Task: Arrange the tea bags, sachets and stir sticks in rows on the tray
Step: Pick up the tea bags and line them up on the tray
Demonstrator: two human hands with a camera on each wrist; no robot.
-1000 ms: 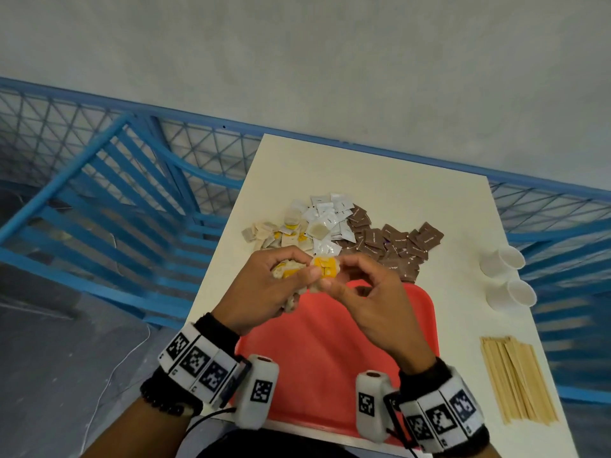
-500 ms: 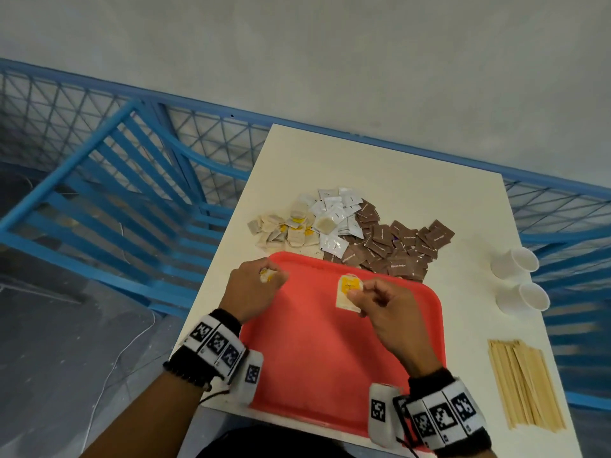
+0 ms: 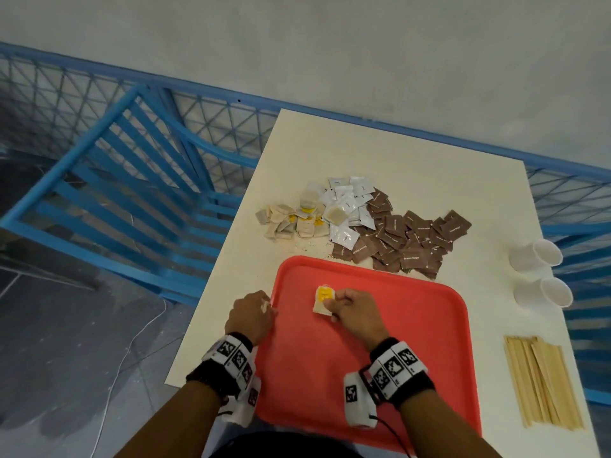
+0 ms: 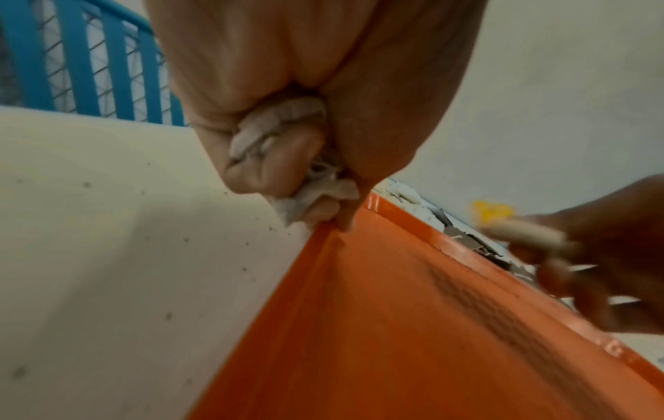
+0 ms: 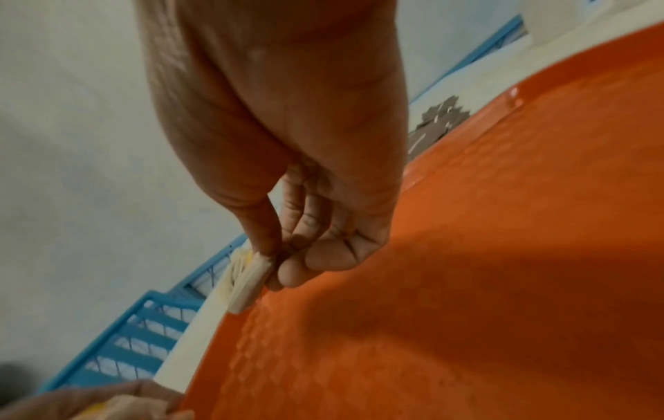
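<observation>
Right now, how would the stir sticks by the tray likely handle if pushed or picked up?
The stir sticks look thin, flat and wooden: probably light and stiff, likelier to slide than roll. They lie as a loose, slightly fanned bundle on the table, so a push would probably scatter them.

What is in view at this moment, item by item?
Tray: one, red, near table edge.
Held tea bag: one, beige with yellow tag, over the tray's far left part.
Tea bag pile: many, beige, beyond the tray, left.
White sachets: many, middle of the heap.
Brown sachets: many, heap's right side.
Cups: two, white, on their sides at the table's right edge.
Stir sticks: a bundle, pale wood, right of the tray.
Table: one, cream.
Railing: blue, left and behind.
Left hand: grips crumpled tea bags at the tray's left rim.
Right hand: pinches the held tea bag.
</observation>
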